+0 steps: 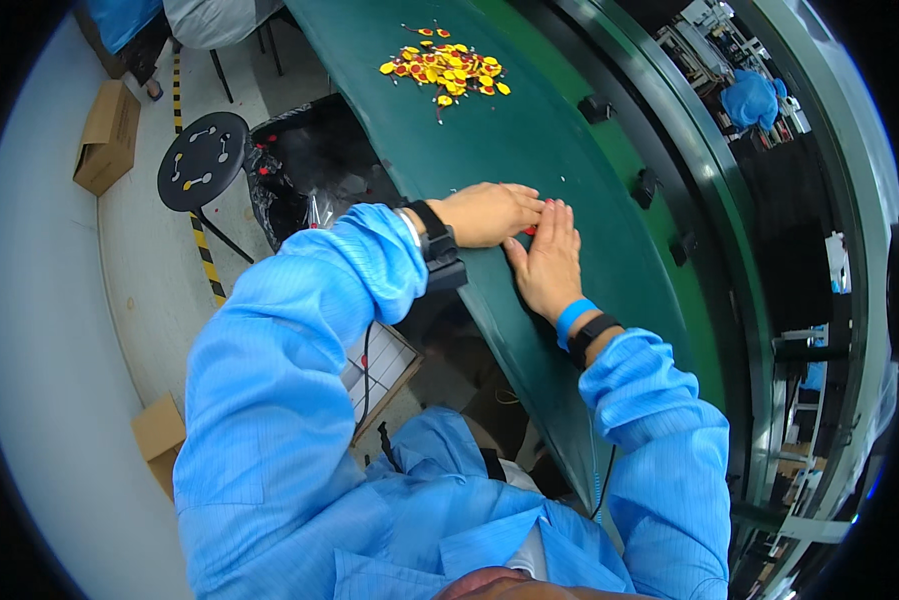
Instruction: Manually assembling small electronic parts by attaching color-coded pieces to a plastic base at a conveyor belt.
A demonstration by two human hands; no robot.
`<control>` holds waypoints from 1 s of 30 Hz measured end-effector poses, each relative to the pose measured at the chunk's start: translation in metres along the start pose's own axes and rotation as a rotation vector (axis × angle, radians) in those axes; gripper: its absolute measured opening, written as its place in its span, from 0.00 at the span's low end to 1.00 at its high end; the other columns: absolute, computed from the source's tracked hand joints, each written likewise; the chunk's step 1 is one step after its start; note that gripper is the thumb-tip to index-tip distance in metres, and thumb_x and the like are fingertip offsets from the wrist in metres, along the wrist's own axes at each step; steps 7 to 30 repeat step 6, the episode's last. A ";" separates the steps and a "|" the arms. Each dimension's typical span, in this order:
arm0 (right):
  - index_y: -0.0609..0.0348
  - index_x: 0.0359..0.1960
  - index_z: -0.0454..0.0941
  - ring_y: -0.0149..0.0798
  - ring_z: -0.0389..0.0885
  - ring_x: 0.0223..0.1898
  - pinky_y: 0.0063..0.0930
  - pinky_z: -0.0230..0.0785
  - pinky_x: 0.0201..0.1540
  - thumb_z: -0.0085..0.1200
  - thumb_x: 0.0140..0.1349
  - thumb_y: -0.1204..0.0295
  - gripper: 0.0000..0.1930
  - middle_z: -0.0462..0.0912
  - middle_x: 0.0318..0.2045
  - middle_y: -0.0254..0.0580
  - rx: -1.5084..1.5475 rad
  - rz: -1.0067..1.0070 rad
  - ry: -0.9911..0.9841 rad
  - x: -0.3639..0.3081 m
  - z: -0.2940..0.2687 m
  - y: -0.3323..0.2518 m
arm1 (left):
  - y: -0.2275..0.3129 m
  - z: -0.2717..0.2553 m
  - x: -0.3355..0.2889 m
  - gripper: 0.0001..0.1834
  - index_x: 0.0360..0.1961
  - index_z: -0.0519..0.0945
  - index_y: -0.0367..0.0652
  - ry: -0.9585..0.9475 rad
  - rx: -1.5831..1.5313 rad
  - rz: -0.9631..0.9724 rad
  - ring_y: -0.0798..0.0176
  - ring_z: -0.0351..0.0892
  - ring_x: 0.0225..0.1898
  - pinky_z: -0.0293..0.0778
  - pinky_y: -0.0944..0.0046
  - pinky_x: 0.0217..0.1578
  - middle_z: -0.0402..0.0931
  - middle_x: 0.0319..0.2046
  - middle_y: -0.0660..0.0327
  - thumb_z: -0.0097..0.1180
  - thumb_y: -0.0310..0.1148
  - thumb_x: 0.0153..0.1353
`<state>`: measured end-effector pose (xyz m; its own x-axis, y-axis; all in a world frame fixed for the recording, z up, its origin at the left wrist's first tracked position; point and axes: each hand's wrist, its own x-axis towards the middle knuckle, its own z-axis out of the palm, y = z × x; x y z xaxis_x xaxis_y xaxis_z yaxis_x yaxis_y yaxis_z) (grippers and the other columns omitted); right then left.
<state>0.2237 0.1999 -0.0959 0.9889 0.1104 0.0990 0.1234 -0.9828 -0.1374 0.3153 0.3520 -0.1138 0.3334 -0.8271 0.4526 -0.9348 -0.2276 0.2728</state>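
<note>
Over the green work surface (439, 160), near its left edge, my two hands meet at the fingertips. My left hand (487, 214) reaches across from the left, its fingers pressed together over a small red piece (530, 230) that is mostly covered. My right hand (551, 265) is stretched out, fingers long and straight, with the thumb apart beside that piece. The red piece's kind cannot be made out. Farther up the surface lies a loose pile of small yellow and red parts (449, 68) with short dark leads.
A black bag-lined bin (309, 150) and a round black stool (202, 160) stand left of the surface. Cardboard boxes (107, 135) sit by the wall. Below the edge is a divided white box (384, 365). Dark rails (629, 110) run along the right. Another person (754, 98) is beyond.
</note>
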 end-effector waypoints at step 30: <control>0.75 0.64 0.48 0.60 0.45 0.69 0.50 0.39 0.68 0.49 0.61 0.54 0.41 0.52 0.66 0.63 0.108 -0.205 -0.003 0.079 0.023 -0.080 | -0.066 -0.054 -0.068 0.19 0.49 0.77 0.40 0.117 0.031 -0.171 0.54 0.70 0.57 0.66 0.59 0.58 0.75 0.51 0.58 0.52 0.32 0.55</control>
